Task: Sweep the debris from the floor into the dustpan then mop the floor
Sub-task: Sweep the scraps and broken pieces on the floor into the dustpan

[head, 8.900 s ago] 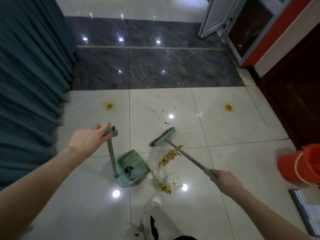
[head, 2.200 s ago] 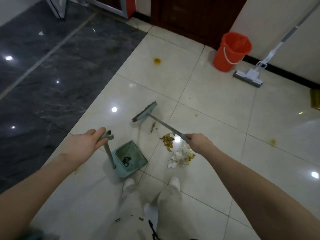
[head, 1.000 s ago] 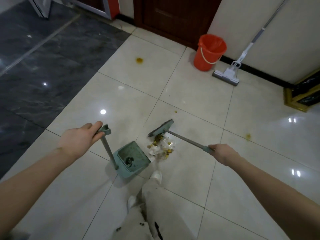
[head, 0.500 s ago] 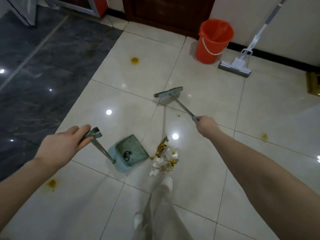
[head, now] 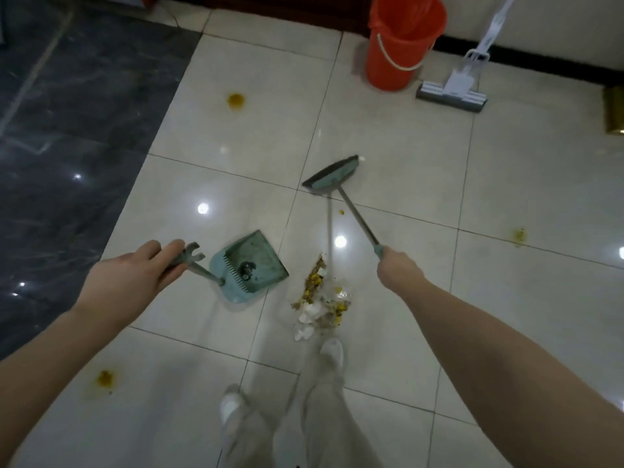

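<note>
Fingers (head: 162,253) of the left hand (head: 135,278) curl round the forked handle top of the teal plastic dustpan (head: 256,261), which rests on cream floor tiles (head: 388,130). The right hand (head: 398,268) grips the metal handle of the teal-headed broom (head: 332,173), whose head lies beyond the dustpan. The yellow-and-white debris pile (head: 320,298) lies just right of the dustpan, not touching it. An orange plastic bucket (head: 403,42) and a grey sponge mop (head: 452,94) stand far beyond it.
</note>
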A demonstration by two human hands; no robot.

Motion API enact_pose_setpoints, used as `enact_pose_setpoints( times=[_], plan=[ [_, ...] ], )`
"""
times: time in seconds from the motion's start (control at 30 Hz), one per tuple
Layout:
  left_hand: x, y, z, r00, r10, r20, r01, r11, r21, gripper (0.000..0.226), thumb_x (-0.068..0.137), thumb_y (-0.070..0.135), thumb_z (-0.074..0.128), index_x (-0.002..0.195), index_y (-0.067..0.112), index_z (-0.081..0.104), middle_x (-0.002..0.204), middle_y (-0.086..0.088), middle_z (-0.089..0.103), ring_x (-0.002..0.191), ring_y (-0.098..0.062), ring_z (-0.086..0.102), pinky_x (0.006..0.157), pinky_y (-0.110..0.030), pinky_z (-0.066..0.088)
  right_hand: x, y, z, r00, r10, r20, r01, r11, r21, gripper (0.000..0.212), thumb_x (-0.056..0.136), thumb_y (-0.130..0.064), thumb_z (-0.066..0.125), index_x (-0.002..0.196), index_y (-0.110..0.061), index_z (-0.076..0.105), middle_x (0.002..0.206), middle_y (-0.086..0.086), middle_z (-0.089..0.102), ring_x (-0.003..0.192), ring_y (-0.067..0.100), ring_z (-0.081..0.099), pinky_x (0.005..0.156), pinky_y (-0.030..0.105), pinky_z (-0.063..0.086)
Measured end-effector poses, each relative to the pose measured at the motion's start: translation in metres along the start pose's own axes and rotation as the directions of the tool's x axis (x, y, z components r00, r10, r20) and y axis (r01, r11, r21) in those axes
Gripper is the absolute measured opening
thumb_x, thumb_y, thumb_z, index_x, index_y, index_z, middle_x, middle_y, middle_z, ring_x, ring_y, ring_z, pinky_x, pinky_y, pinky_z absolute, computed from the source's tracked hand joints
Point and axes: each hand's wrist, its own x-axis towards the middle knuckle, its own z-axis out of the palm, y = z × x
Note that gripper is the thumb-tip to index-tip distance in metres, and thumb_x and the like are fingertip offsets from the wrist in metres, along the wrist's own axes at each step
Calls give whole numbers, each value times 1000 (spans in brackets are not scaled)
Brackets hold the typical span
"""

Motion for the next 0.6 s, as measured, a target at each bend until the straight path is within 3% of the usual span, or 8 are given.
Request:
enact_pose_setpoints(
  times=[0.1, 0.23, 0.33, 0.47, 0.6],
  plan=[
    [10, -12, 5, 1000, -9, 7, 9, 999, -35, 32, 88, 30, 58, 113, 14, 46, 72, -8, 54, 35, -20, 41, 38, -16, 28, -31, 17, 25, 996, 86, 22, -86, 996, 8, 48, 96, -13, 35, 141, -30, 36, 109, 13, 59, 89, 29, 56, 72, 33, 44],
    [19, -34, 13, 999, 44, -23, -46, 997, -57, 32, 87, 29, 59, 113, 13, 48, 73, -9, 55, 35, -19, 40, 37, -15, 26, -82, 22, 57, 986, 162, 30, -164, 985, 49, 43, 96, -17, 35, 138, -28, 39, 105, 12, 61, 92, 31, 61, 72, 34, 48],
    [15, -49, 17, 991, 110, -74, -116, 990, -77, 29, 88, 29, 60, 109, 12, 49, 70, -9, 54, 35, -24, 42, 35, -22, 34, -130, 14, 86, 973, 229, 43, -232, 969, 86, 39, 95, -18, 34, 133, -27, 41, 89, 6, 54, 79, 27, 56, 67, 33, 45],
    [-4, -75, 22, 982, 175, -70, -180, 980, -85, 28, 91, 36, 55, 109, 15, 50, 74, -8, 55, 39, -28, 47, 36, -29, 41, -213, -16, 143, 937, 338, 90, -348, 925, 151, 37, 95, -21, 36, 130, -29, 43, 90, 4, 53, 78, 25, 54, 69, 32, 45],
    [-32, -103, 25, 958, 274, -85, -281, 956, -83, 29, 87, 32, 63, 106, 15, 50, 69, -7, 53, 35, -28, 45, 35, -22, 36, -285, -44, 193, 901, 423, 97, -434, 881, 190, 32, 95, -26, 36, 125, -29, 48, 90, 4, 56, 82, 25, 61, 71, 31, 49]
  ],
)
